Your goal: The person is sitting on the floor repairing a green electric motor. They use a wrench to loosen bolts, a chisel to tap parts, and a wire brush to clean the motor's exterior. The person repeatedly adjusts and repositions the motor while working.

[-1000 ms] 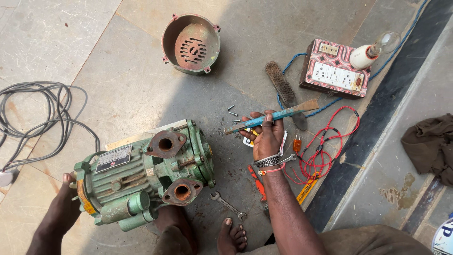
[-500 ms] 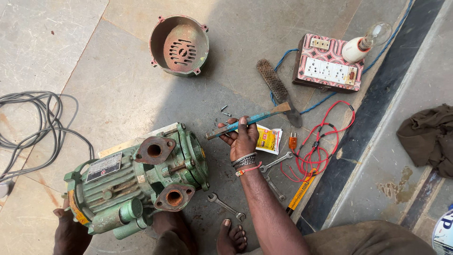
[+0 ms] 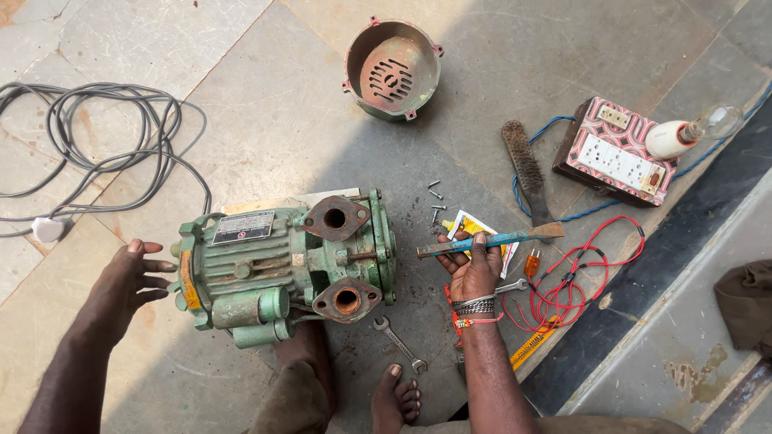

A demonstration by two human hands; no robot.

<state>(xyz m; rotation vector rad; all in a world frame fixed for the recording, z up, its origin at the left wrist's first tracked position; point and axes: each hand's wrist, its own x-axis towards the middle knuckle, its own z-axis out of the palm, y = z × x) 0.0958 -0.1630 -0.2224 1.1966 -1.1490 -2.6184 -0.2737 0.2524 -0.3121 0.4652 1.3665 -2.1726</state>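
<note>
A green electric pump motor (image 3: 281, 265) lies on its side on the stone floor, with two rusty round flanges facing up. My left hand (image 3: 129, 281) rests with spread fingers against the motor's left end, holding nothing. My right hand (image 3: 474, 269) grips a blue-painted chisel (image 3: 490, 241) held level, its tip pointing left toward the motor's right face and its worn wooden end pointing right. Bangles circle that wrist. My bare feet (image 3: 394, 398) sit just below the motor.
A red fan cover (image 3: 392, 68) lies at the top. A grey cable coil (image 3: 96, 137) lies left. A wire brush (image 3: 527, 169), switchboard with bulb (image 3: 623, 153), red leads (image 3: 571, 277), loose screws (image 3: 434, 201), a yellow packet (image 3: 470, 229) and a spanner (image 3: 398, 344) lie right.
My right hand has brought the chisel left, closer to the motor. My left hand has come up to the motor's left end. The camera view shifted slightly.
</note>
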